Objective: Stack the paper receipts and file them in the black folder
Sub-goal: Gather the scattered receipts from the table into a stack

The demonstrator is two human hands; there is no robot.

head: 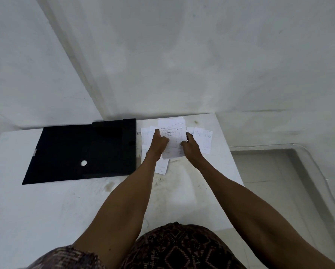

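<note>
I am at the gathering stage, and most of the job lies ahead. My left hand (159, 141) and my right hand (190, 145) close on the two long edges of a large white printed paper receipt (174, 139), fingers curled round its sides, holding it over the far right part of the worn white tabletop (85, 206). Whether I have one sheet or a thin bundle between my hands I cannot tell.

Several receipts are not yet in the stack. A pair of narrow white slips (146, 136) lies just left of my left hand, partly under it. A small white slip (161, 166) pokes out near my left wrist, on the near side. A wider white receipt with faint print (204, 138) lies to the right of my right hand (with another narrow one tucked beside it, I think).

The flat black rectangular folder (81, 152) sits on the left half of the table, its right edge just beside the loose slips. It looks closed, and none of the paper is in it.

So what remains, as I judge it: collect the loose slips, square the stack, open the folder and file them.
</note>
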